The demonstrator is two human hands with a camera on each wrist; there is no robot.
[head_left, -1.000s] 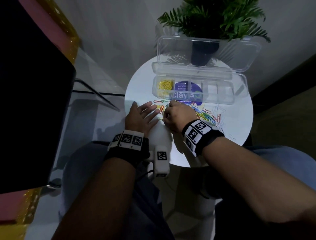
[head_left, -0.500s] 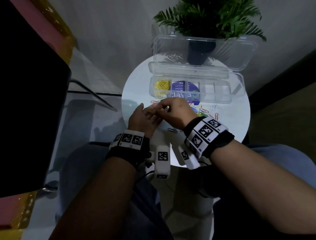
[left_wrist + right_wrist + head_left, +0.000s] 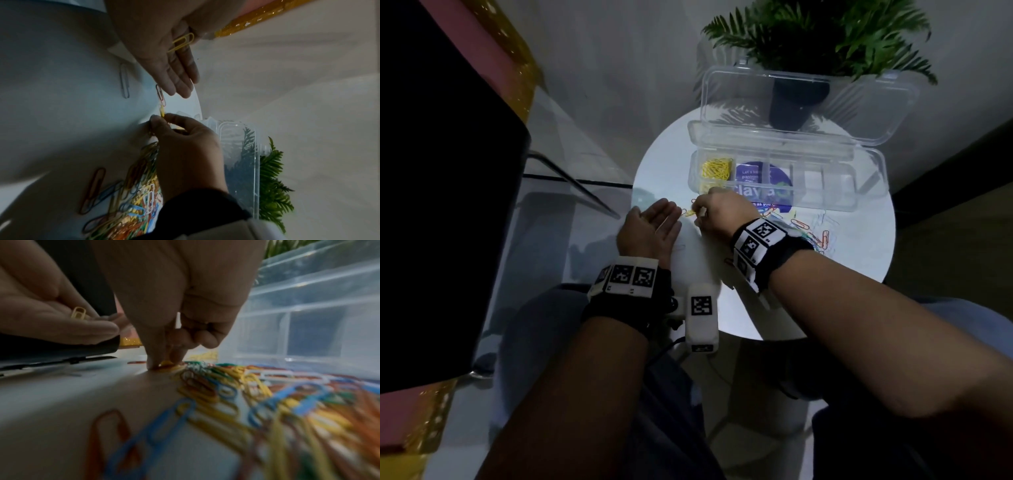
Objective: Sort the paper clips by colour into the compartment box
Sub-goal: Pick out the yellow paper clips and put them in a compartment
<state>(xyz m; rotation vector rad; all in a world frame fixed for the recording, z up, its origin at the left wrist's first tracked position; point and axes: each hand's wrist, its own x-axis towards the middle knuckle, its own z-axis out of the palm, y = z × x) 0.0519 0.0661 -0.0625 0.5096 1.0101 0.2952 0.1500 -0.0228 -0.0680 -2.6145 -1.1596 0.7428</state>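
Between right hand [image 3: 185,146] thumb and forefinger a yellow clip [image 3: 162,111] is pinched at the pile [image 3: 257,394] edge. Left hand [image 3: 164,53] is held flat, fingers together, one clip on palm. Step judged: yellows gathered; transfer to palm needed next, then box [image 3: 859,192].

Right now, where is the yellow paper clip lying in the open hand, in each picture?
Head: hidden; only the left hand, palm up at the table's left edge, shows.
Left wrist: the yellow paper clip lies on the palm, near the top.
Right wrist: it sits on the palm at upper left.
Shared landmark: the right hand pinching another yellow clip beside the clear compartment box.
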